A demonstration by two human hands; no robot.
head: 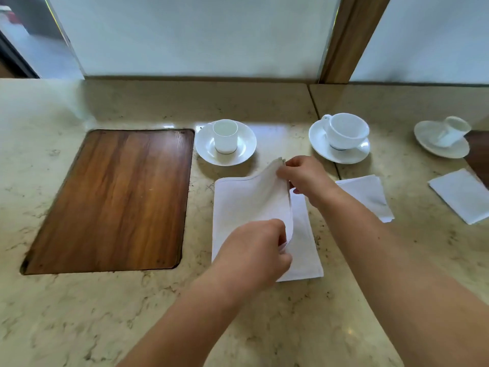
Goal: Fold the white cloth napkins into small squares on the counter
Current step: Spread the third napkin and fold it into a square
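On the marble counter (79, 313), between wooden inset (113, 200) and mirrored wall: white napkin (238, 207), half-flat, right flap lifted mid-fold; far corner pinched by right hand (304, 178), near edge pinched by left hand (254, 250); finished napkin (370, 194) just beside, to the right. Next, by judgement: carrying flap leftward, matching edges, pressing crease; slack cloth likely to skew.

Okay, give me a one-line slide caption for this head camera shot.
Left hand and right hand fold a white napkin on the marble counter.
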